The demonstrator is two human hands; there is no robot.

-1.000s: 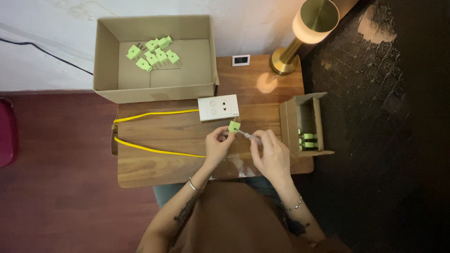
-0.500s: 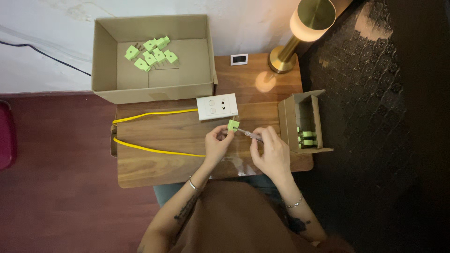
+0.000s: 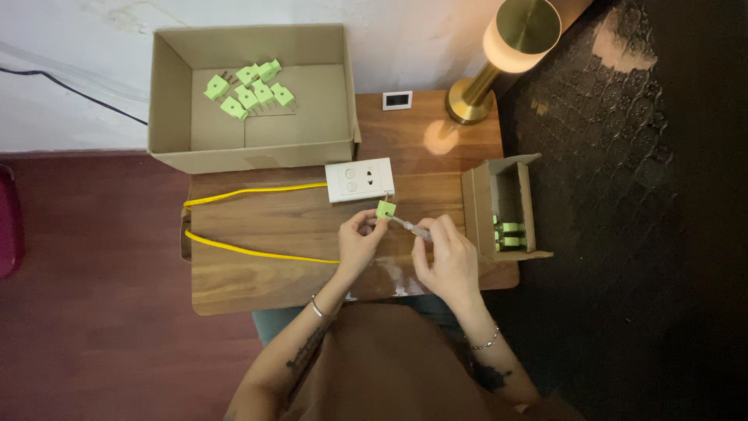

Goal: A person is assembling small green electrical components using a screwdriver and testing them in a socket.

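My left hand [image 3: 358, 243] pinches a small light-green plug [image 3: 385, 209] just in front of a white socket block [image 3: 360, 180] on the wooden table [image 3: 257, 277]. My right hand [image 3: 449, 260] grips a thin screwdriver [image 3: 408, 226] whose tip points at the plug. A yellow cable [image 3: 249, 190] runs left from the socket block and loops back toward my left hand.
A large open cardboard box [image 3: 249, 148] at the back left holds several green plugs [image 3: 248, 90]. A small open carton [image 3: 505, 209] at the right holds a few more. A brass lamp [image 3: 499, 54] and a small white display [image 3: 397, 100] stand at the back.
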